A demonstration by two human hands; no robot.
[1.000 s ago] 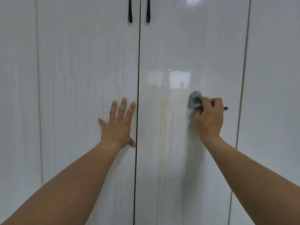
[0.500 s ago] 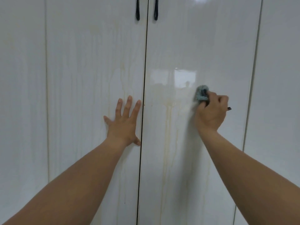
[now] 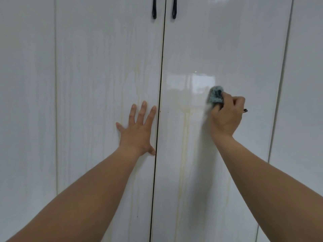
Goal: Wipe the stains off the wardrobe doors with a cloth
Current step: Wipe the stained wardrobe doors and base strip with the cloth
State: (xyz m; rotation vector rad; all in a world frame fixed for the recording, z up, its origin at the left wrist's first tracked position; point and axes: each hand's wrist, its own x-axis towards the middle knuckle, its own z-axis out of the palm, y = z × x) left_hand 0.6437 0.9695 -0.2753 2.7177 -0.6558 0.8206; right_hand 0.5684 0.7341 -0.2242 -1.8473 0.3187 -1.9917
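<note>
Two glossy white wardrobe doors fill the view, the left door [image 3: 104, 84] and the right door [image 3: 227, 49], split by a dark gap. Yellowish drip stains [image 3: 185, 130] run down the right door, and fainter streaks [image 3: 138, 81] mark the left door. My left hand [image 3: 138, 131] lies flat on the left door beside the gap, fingers spread and straight. My right hand [image 3: 227, 116] grips a small blue-green cloth [image 3: 215, 96] and presses it against the right door, just right of the stains. Most of the cloth is hidden in my fist.
Two black handles [image 3: 154, 9] [image 3: 174, 8] hang at the top on either side of the gap. Further white panels stand at the far left [image 3: 26, 102] and far right [image 3: 305, 84]. A bright window reflection [image 3: 197, 81] shows on the right door.
My right hand with the cloth has moved slightly up and to the right across the right door. My left hand stays flat on the left door; the camera shifted a little.
</note>
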